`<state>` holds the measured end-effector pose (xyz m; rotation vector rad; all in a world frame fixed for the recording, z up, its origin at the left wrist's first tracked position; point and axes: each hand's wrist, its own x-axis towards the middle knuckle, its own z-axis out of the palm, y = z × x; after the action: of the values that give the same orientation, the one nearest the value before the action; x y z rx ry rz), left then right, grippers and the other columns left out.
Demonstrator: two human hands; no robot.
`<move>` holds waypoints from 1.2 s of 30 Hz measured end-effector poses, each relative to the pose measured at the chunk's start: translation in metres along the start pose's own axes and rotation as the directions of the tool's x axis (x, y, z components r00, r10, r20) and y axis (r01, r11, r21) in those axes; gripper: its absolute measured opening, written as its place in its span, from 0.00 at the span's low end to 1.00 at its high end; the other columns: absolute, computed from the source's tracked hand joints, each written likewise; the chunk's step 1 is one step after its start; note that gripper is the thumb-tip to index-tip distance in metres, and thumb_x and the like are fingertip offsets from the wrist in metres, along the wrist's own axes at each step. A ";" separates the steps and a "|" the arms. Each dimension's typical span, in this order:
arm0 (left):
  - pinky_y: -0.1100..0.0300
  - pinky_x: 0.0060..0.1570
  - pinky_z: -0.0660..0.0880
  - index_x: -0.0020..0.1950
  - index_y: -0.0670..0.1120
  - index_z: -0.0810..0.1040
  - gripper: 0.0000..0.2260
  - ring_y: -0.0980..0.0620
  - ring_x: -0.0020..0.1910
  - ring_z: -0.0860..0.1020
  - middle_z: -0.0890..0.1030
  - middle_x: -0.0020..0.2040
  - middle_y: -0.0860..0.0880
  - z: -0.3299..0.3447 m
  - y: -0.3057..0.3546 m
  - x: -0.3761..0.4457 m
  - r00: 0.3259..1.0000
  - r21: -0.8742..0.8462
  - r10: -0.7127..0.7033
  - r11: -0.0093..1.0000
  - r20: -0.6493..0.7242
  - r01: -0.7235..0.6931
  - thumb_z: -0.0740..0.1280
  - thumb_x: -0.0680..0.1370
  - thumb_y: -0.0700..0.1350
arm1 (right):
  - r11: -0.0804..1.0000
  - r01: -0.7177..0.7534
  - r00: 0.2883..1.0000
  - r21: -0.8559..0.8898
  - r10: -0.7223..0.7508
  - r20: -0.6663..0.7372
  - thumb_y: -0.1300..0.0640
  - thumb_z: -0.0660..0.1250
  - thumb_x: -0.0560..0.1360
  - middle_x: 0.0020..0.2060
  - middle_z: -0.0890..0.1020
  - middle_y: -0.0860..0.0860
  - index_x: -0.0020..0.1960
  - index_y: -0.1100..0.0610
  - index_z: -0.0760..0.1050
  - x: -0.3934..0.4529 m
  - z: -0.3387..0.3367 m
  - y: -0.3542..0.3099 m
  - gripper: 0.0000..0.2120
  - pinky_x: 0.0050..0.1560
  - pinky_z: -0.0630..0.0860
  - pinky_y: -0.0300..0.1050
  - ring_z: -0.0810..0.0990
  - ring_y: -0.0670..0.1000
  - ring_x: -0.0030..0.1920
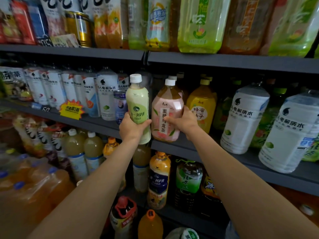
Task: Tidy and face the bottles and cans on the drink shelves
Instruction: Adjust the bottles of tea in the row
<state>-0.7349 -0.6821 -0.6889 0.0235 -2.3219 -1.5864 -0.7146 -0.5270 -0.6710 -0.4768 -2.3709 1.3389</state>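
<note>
Gripped two bottles at once: left hand [133, 126] wrapped round lower body of pale green milk-tea bottle [138, 107], thumb across front; right hand [183, 122] clasped round right flank of pink peach-oolong bottle [166, 114], fingers reaching onto front label. Both bottles stood upright, long axes vertical, white caps up, side by side and nearly touching at front edge of middle shelf [181, 147]. Green bottle sat just left of pink one, its base overhanging or lifted off shelf lip; could not tell which, base covered by left hand. Pink bottle's base rested on shelf, label facing forward. Left hand nearer green bottle, right hand nearer pink; neither crossed over. Judged next move to turn on gap between the two: green bottle needed a slot to left of pink, beside blue can [120, 107]. Yellow honey-citrus bottle [201, 106] pressed close on right side of pink bottle, partly hidden behind right hand. Rows behind front bottles dark, hard to make out. Frame edges blurred, labels there unreadable.
</note>
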 end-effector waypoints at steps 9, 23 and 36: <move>0.52 0.54 0.70 0.57 0.42 0.72 0.25 0.44 0.57 0.73 0.76 0.55 0.44 -0.005 -0.004 -0.030 0.971 0.045 0.190 0.982 -0.142 -0.185 0.76 0.66 0.52 | 0.990 0.060 0.997 -0.130 -0.066 -0.039 0.47 0.72 0.70 0.71 0.60 0.60 0.72 0.61 0.56 -0.019 0.002 -0.006 0.40 0.63 0.68 0.49 0.67 0.60 0.67; 0.60 0.51 0.72 0.66 0.44 0.68 0.38 0.51 0.59 0.74 0.75 0.59 0.46 -0.008 0.065 -0.083 0.891 -0.084 0.360 0.932 0.277 -0.351 0.71 0.63 0.62 | 0.881 0.456 0.874 0.127 -0.417 -0.250 0.42 0.55 0.75 0.40 0.74 0.48 0.48 0.56 0.74 -0.088 -0.063 -0.050 0.18 0.44 0.70 0.40 0.74 0.44 0.42; 0.51 0.58 0.73 0.66 0.45 0.67 0.32 0.48 0.60 0.73 0.74 0.61 0.47 -0.068 0.354 -0.111 0.718 -0.103 0.321 0.938 0.617 -0.330 0.73 0.66 0.54 | 0.960 0.198 0.919 -0.198 -0.252 -0.304 0.49 0.78 0.63 0.54 0.68 0.50 0.65 0.61 0.64 -0.143 -0.294 -0.260 0.37 0.54 0.73 0.39 0.72 0.50 0.57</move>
<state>-0.5516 -0.5868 -0.3737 -1.0147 -2.5932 -1.5407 -0.4775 -0.5037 -0.3280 -0.4174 -2.1872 0.8899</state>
